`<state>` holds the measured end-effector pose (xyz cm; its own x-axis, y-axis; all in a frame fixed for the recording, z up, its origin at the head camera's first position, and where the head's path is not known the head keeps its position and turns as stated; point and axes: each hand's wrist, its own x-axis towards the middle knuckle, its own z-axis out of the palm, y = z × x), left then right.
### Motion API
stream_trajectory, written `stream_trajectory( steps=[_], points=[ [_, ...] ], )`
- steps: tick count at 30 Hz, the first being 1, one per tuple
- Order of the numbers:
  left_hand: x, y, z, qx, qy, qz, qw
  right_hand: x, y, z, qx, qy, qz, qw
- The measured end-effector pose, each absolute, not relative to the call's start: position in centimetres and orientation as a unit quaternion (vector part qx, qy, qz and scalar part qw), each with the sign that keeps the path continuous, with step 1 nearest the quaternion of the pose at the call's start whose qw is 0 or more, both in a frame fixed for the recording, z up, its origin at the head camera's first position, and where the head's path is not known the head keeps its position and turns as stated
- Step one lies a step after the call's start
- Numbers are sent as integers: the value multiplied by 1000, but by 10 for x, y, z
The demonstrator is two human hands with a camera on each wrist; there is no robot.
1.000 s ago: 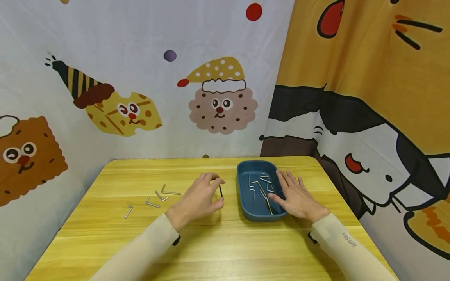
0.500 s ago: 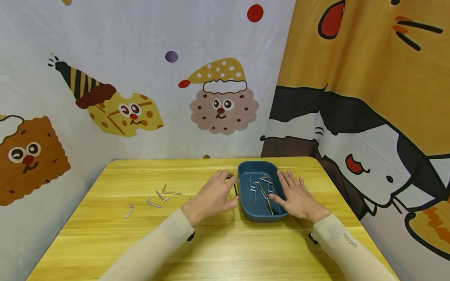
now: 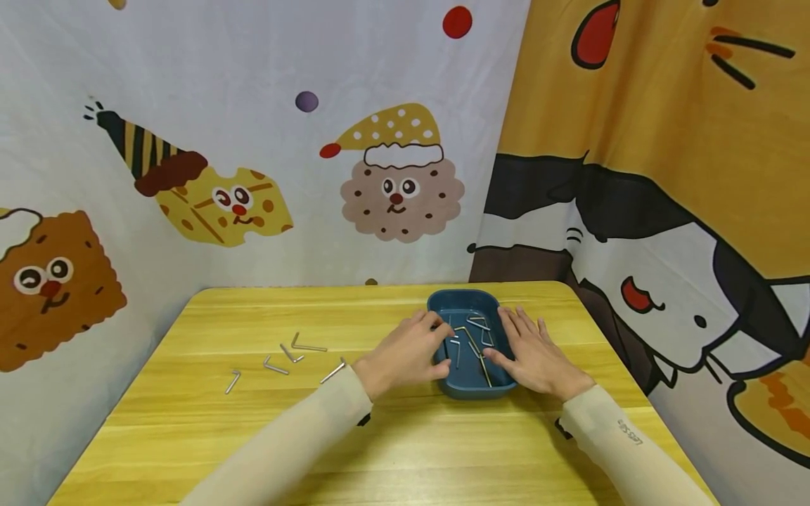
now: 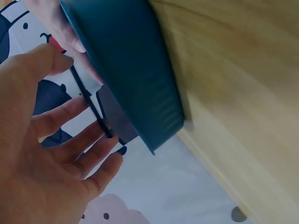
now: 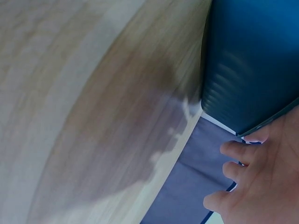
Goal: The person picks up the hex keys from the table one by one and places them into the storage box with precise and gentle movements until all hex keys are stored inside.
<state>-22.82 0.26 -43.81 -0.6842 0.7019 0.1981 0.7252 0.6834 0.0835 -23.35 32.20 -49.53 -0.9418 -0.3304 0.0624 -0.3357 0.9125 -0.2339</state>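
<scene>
My left hand (image 3: 405, 355) is at the left rim of the blue plastic tray (image 3: 477, 393), fingertips over its edge. Between thumb and fingers it pinches a black hex key (image 4: 88, 97), best seen in the left wrist view. Inside the tray lie several silver hex keys and a brass-coloured hex key (image 3: 486, 371). At the opposite long side, my right hand (image 3: 538, 358) rests on the rim with fingers extended and the thumb reaching over the edge. The right wrist view shows that hand's fingers (image 5: 238, 151) beside the tray wall.
Several silver L-shaped hex keys lie on the wooden table to the left, among them one hex key (image 3: 233, 381) farthest left and another hex key (image 3: 332, 371) close to my left sleeve. A cartoon-printed curtain (image 3: 392, 260) hangs behind the table's back edge.
My left hand has moved right with the black hex key, from bare table to the tray's left rim, uncovering a silver hex key behind it. The right hand has stayed put.
</scene>
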Motion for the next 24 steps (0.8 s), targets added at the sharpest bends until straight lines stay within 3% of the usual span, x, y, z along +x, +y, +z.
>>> stream_trajectory(
  steps=[24],
  points=[
    [-234, 45, -433, -417, -908, 3, 28, -233, 323, -496, 172, -977, 126, 8]
  ],
)
